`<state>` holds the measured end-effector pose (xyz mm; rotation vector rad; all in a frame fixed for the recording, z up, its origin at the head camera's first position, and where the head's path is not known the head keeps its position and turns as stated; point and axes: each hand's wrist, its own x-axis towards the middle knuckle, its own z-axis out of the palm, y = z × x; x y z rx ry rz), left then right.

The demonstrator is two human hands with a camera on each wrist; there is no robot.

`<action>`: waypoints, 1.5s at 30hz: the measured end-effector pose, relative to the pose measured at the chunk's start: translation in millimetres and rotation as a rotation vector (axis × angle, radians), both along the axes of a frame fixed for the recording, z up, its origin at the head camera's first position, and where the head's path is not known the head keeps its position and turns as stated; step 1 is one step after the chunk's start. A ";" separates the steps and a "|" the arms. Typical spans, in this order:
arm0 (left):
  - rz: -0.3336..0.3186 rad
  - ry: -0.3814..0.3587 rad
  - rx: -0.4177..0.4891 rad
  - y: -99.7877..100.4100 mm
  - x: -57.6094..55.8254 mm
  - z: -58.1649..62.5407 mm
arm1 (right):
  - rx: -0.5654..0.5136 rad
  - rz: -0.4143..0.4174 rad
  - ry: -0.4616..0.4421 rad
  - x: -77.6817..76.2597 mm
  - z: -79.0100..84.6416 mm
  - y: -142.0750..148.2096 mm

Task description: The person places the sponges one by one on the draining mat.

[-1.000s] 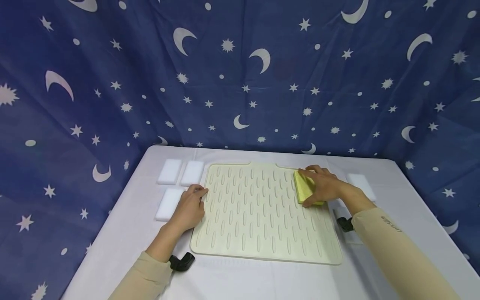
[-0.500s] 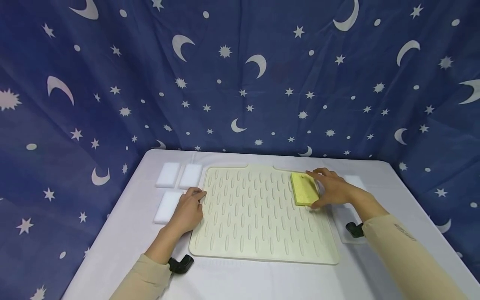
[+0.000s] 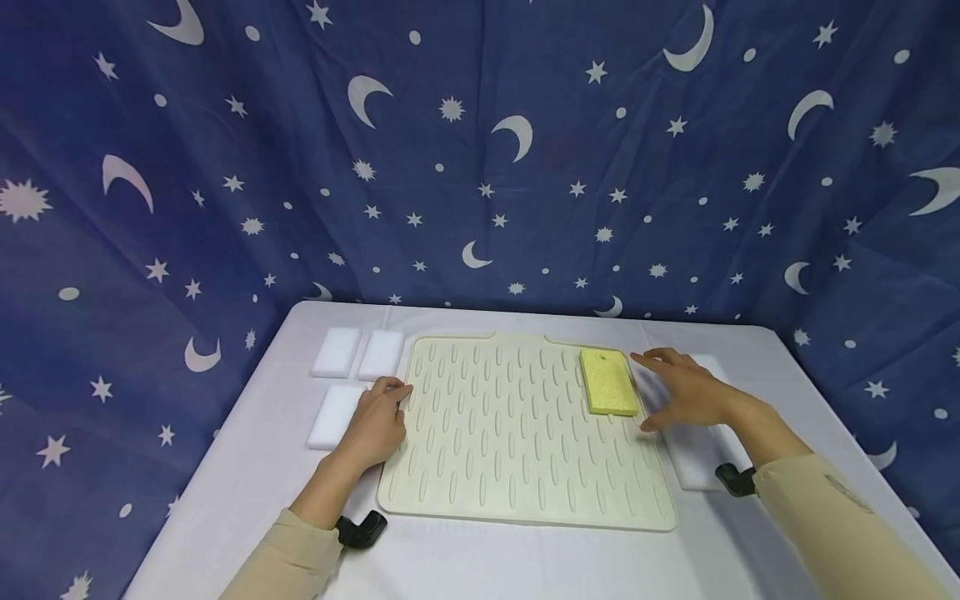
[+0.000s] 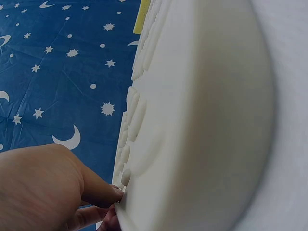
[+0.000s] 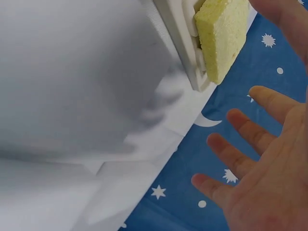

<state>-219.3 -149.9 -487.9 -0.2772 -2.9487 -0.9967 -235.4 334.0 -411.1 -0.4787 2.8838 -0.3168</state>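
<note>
A cream ridged drying mat (image 3: 517,450) lies on the white table. My left hand (image 3: 378,421) pinches its left edge; in the left wrist view a finger and thumb meet at the mat's rim (image 4: 192,144). On the mat's upper right corner rests a yellow sponge (image 3: 607,382), flat, with a small dark spot near its top. My right hand (image 3: 686,390) is just right of the sponge, apart from it and holding nothing. Its fingers (image 5: 250,132) are spread and relaxed in the right wrist view, with the yellow sponge (image 5: 221,38) beyond them.
Left of the mat lie three white blocks: two at the back (image 3: 336,352) and one nearer (image 3: 335,417), partly behind my left hand. More white blocks (image 3: 693,458) lie under my right arm, partly hidden. A blue star-and-moon curtain (image 3: 480,167) hangs behind the table.
My right hand has let go of the yellow sponge and moved right, away from it. The sponge stays on the mat's corner. My left hand keeps its place at the mat's left edge.
</note>
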 end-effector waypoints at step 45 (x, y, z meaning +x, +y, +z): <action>-0.005 0.011 -0.004 -1.3 -0.8 1.0 | -0.031 -0.033 -0.019 63.3 -15.6 33.9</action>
